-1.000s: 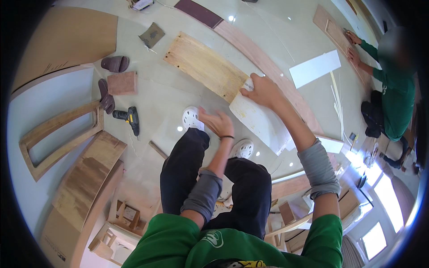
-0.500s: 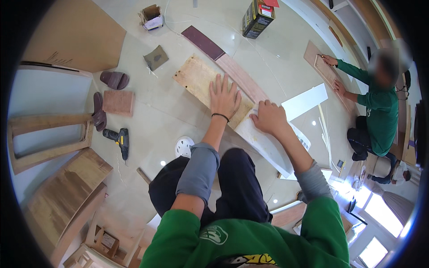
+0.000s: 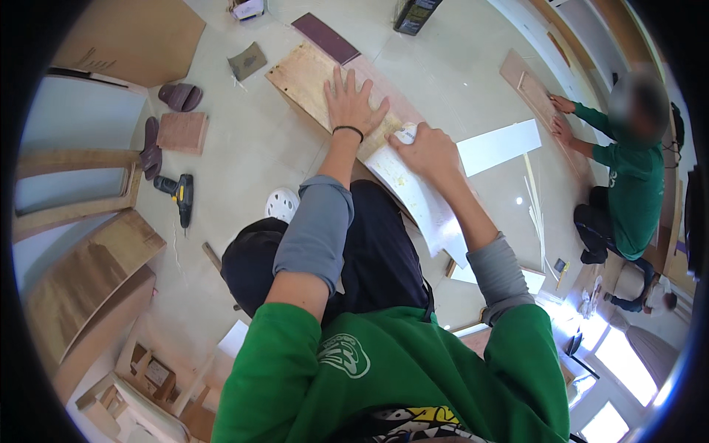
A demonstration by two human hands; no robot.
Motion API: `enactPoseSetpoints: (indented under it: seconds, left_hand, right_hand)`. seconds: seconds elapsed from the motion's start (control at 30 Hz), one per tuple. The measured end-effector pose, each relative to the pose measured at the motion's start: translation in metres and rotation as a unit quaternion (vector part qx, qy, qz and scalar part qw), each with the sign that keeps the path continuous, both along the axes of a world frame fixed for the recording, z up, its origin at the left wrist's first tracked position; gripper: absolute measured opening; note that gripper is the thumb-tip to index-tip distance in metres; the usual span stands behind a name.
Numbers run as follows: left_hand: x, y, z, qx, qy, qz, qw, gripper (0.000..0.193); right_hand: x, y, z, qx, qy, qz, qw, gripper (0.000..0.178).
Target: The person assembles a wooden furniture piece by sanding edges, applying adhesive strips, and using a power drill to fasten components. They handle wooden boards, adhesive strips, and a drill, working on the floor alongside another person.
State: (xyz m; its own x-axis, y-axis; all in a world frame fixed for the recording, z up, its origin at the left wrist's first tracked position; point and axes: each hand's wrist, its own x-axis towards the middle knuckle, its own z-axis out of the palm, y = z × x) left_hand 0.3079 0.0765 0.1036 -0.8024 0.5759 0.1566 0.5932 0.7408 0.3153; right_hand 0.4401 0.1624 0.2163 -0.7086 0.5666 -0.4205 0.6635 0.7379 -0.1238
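My left hand lies flat with fingers spread on a pale wooden board, pressing near its middle. A dark band circles that wrist. My right hand is closed on a thin white sheet with yellowish patches on its face. The sheet covers the near end of the board and bends away from it, its lower end curling over toward the right. A white edge sticks out above my right fist. Beyond the board, partly hidden by it, lies a plank with a maroon end.
A co-worker in green handles a board at right. A white panel and thin strips lie nearer. At left are a cordless drill, sandals, a wood block and cabinet parts. A can stands far off.
The whole view has shifted, so floor things sit higher and farther left. My left thumb is spread wider. My right hand still grips the sheet, with a white edge now showing above the fist.
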Motion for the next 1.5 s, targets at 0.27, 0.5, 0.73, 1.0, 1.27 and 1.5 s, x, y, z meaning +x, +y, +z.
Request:
enactPoseSetpoints:
  seconds: [0.27, 0.5, 0.73, 1.0, 1.27, 1.5]
  left_hand:
    - [0.004, -0.006, 0.002, -0.034, -0.004, 0.010, 0.999, 0.056]
    - [0.003, 0.000, -0.002, -0.033, 0.012, 0.016, 0.999, 0.054]
    - [-0.001, 0.004, -0.008, -0.031, 0.026, 0.011, 0.999, 0.054]
    - [0.001, 0.003, -0.010, -0.042, 0.043, 0.011, 0.998, 0.051]
    - [-0.001, 0.006, -0.015, -0.087, 0.045, 0.010, 0.995, 0.062]
    - [0.004, 0.001, -0.018, -0.032, 0.220, 0.016, 0.975, 0.041]
  right_hand:
    - [0.027, 0.001, 0.003, -0.069, 0.022, -0.010, 0.997, 0.074]
    - [0.052, 0.006, -0.001, -0.048, 0.070, 0.028, 0.996, 0.068]
    - [0.086, 0.008, -0.001, -0.072, 0.091, -0.010, 0.993, 0.067]
    - [0.154, 0.016, 0.027, -0.078, 0.061, -0.020, 0.995, 0.061]
    - [0.216, 0.022, 0.058, -0.059, 0.016, -0.038, 0.997, 0.058]
    - [0.273, 0.021, 0.071, -0.055, 0.009, -0.057, 0.997, 0.058]
